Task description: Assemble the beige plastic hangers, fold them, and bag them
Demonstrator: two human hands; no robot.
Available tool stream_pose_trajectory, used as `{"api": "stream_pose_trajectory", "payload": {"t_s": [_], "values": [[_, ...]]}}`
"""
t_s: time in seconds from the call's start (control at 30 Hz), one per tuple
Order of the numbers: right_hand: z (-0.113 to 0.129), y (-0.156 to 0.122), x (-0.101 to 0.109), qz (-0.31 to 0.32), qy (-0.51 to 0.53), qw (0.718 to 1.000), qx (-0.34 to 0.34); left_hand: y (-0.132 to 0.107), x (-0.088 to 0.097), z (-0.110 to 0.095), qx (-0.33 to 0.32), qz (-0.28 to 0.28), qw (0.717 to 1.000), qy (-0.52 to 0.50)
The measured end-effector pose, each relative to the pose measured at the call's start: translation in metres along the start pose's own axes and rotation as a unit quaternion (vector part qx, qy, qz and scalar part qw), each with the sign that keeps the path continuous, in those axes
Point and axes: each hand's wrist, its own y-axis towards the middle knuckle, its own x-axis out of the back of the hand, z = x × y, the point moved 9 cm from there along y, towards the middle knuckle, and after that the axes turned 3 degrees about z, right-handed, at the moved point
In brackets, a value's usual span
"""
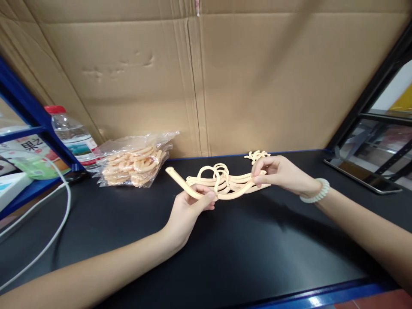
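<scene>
My left hand (188, 210) grips the hanger stack (225, 185) at its left end, my right hand (280, 174) pinches the right end, likely so pieces line up; stack hovers over the middle of the worktop (225, 257).

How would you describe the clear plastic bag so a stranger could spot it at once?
Find the black table against the cardboard wall. At its back left, beside the red-capped water bottle, lies the clear plastic bag. It alone is crinkled film packed with cream pieces; the cream hangers between left hand and right hand are loose.
</scene>
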Motion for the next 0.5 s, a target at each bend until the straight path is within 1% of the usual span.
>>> {"api": "stream_pose_trajectory", "payload": {"t_s": [0.1, 0.17, 0.27, 0.33, 0.4, 0.43, 0.5], "values": [[-0.006, 0.000, 0.016, 0.052, -0.074, 0.996, -0.010, 0.006, 0.012, -0.011, -0.032, -0.019, 0.998, 0.059], [-0.010, -0.001, 0.021, 0.068, -0.128, 0.989, -0.020, 0.012, 0.021, -0.018, -0.063, -0.030, 0.992, 0.108], [-0.014, -0.002, 0.020, 0.094, -0.219, 0.971, -0.018, 0.021, 0.032, -0.027, -0.103, -0.040, 0.975, 0.192], [-0.017, -0.002, 0.014, 0.118, -0.246, 0.962, -0.021, 0.022, 0.032, -0.033, -0.131, -0.042, 0.955, 0.262], [-0.020, -0.002, 0.008, 0.138, -0.256, 0.956, -0.025, 0.018, 0.023, -0.041, -0.179, -0.024, 0.922, 0.342], [-0.021, -0.002, 0.006, 0.147, -0.265, 0.953, -0.025, 0.014, 0.014, -0.045, -0.213, 0.000, 0.897, 0.387], [-0.022, -0.002, 0.002, 0.158, -0.292, 0.943, -0.018, 0.002, -0.009, -0.048, -0.285, 0.071, 0.830, 0.474]]}}
